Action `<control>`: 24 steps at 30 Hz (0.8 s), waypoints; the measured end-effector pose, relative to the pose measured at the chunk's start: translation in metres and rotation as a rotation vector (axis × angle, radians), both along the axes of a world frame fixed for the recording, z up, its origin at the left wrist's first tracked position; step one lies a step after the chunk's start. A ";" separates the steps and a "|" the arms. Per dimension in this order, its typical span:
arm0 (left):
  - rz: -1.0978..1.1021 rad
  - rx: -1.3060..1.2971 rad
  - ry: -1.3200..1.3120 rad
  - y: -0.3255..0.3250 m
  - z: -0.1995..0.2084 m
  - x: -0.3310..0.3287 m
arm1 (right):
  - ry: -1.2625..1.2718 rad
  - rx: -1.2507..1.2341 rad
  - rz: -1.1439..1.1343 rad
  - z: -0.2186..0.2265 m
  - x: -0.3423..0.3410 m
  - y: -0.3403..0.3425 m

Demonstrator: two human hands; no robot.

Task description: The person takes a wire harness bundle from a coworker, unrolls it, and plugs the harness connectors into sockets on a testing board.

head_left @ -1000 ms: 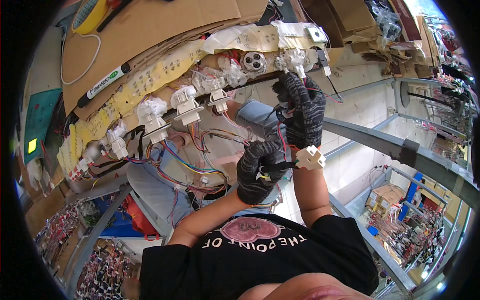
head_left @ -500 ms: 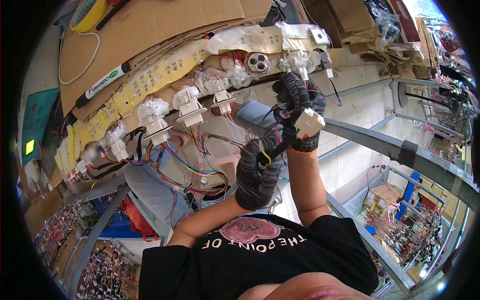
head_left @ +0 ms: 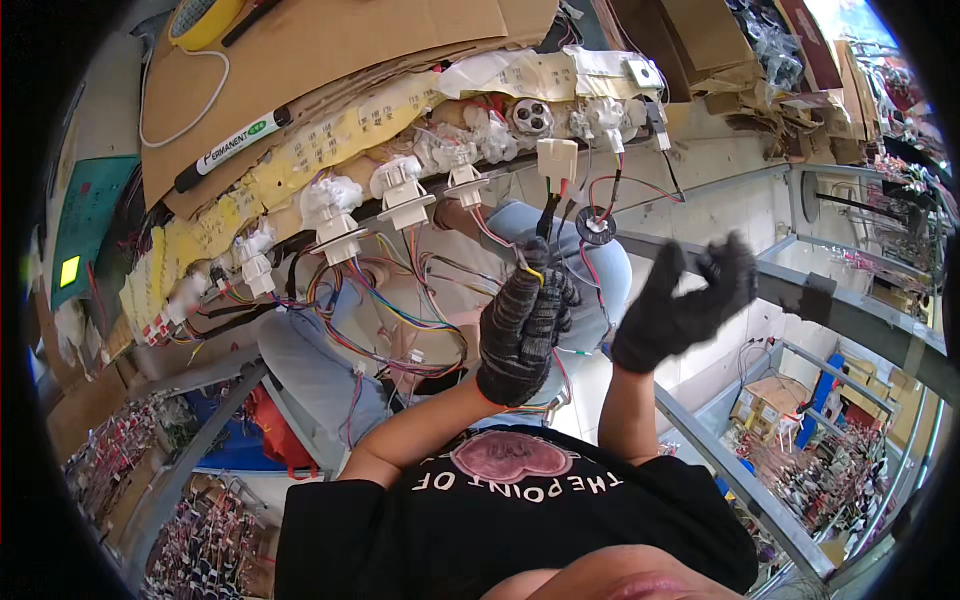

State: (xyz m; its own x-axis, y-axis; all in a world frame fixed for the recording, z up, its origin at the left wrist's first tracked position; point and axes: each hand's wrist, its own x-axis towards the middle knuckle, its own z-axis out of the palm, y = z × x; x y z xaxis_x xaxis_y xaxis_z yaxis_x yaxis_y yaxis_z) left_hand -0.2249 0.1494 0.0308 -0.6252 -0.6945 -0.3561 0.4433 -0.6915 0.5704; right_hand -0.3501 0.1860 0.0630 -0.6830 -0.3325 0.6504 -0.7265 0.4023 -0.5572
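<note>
My left hand (head_left: 527,325), in a dark knitted glove, is closed around a wire harness (head_left: 548,222) wrapped in black. A cream-coloured plug connector (head_left: 557,160) tops the harness, upright above the fingers. Just right of it hangs what looks like a small roll of black tape (head_left: 596,228), below a loop of red and black wire. My right hand (head_left: 690,300), gloved too, is apart from the harness with thumb and fingers spread and nothing in them. Beyond the hands runs a board with several white connectors (head_left: 403,203) trailing coloured wires.
Cardboard (head_left: 340,45) covers the bench top behind the board, with a marker pen (head_left: 232,150) and a yellow roll (head_left: 205,22) on it. A green device with a lit button (head_left: 69,270) stands at far left. Metal frame bars (head_left: 850,310) cross on the right.
My right hand has let go of the harness and moved right and down, opening. The connector has swung upward and left in my left hand. The tape roll now shows.
</note>
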 end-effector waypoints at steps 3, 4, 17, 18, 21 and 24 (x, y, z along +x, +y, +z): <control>0.010 -0.396 -0.250 0.002 -0.008 0.005 | -0.081 0.277 0.423 0.047 0.025 -0.015; 0.074 -0.876 -0.477 -0.005 -0.008 0.000 | -0.108 0.181 0.559 0.044 0.024 -0.026; 0.272 -0.564 -0.296 -0.020 -0.005 -0.009 | -0.360 0.393 0.891 0.012 -0.006 -0.072; 0.223 -0.473 -0.224 -0.021 -0.005 -0.010 | -0.313 0.392 0.932 0.005 -0.011 -0.068; 0.478 -0.649 -0.174 -0.023 0.004 -0.020 | -0.007 0.466 1.020 -0.003 -0.021 -0.071; 0.372 -0.602 -0.161 -0.025 0.001 -0.014 | 0.006 0.435 1.075 -0.013 -0.028 -0.070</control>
